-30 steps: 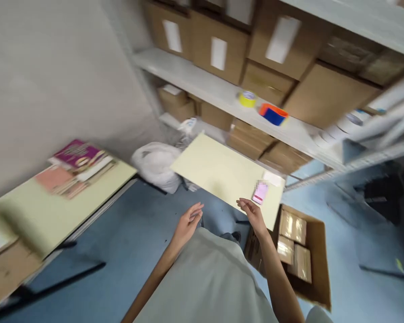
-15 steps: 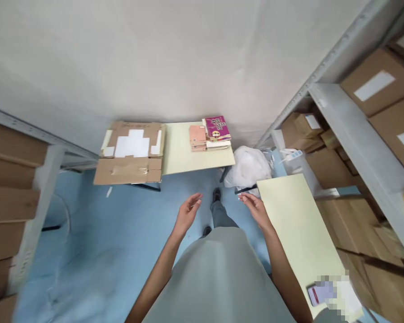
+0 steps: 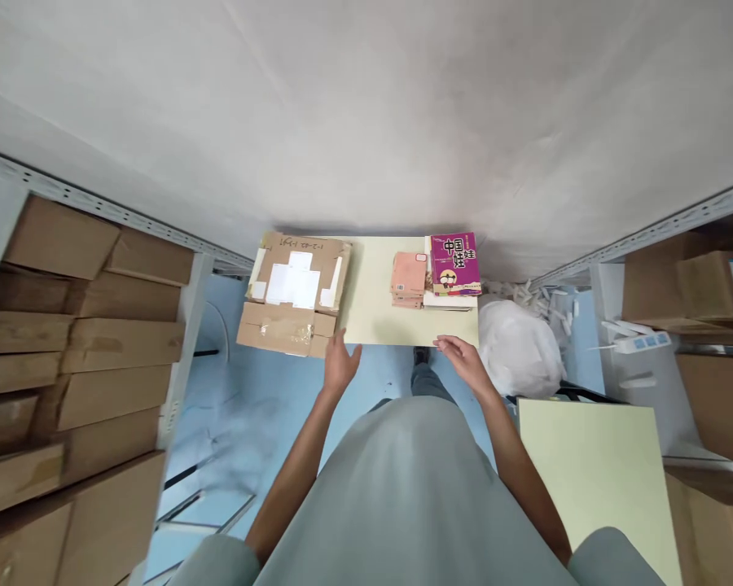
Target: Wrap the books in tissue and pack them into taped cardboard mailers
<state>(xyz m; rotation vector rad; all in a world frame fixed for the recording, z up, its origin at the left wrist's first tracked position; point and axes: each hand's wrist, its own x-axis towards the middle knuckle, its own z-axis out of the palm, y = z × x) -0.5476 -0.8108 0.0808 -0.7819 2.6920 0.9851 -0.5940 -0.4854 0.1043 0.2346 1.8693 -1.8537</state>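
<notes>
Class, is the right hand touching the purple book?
No, a visible gap separates the right hand from the purple book.

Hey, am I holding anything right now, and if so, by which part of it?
Nothing appears held. The left grip is by a corner of the cardboard, contact unclear; the right grip is near the edge of the table.

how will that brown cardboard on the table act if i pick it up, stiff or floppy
The cardboard looks broad and flat, so it will probably feel fairly stiff. It may flex where its panels meet, across the near part. Its near edge overhangs the table, so pressing there could tip it.
</notes>
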